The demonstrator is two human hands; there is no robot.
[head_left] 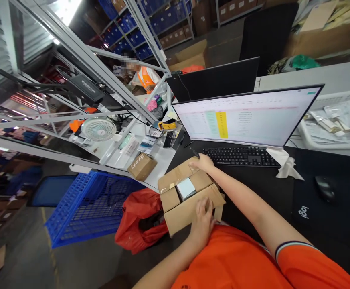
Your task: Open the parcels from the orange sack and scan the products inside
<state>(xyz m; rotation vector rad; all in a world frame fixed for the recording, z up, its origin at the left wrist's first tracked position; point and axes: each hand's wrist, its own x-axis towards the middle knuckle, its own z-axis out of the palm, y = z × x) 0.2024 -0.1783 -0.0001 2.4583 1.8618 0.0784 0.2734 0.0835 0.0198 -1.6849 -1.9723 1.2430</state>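
An open cardboard box sits tilted at the desk's left edge, in front of my body. Inside it are smaller brown cartons and a pale blue box. My left hand has its fingers curled over the near flap. At the far corner, my right hand grips the box's edge, thumb side toward the flap with clear tape on it. A slim dark pen-like thing sticks out beside the right fingers; I cannot tell whether that hand holds it.
A monitor, keyboard, crumpled tissue and mouse are on the desk. To the left are a small brown box, a fan, a blue crate and a red bag. Another person works behind the frame.
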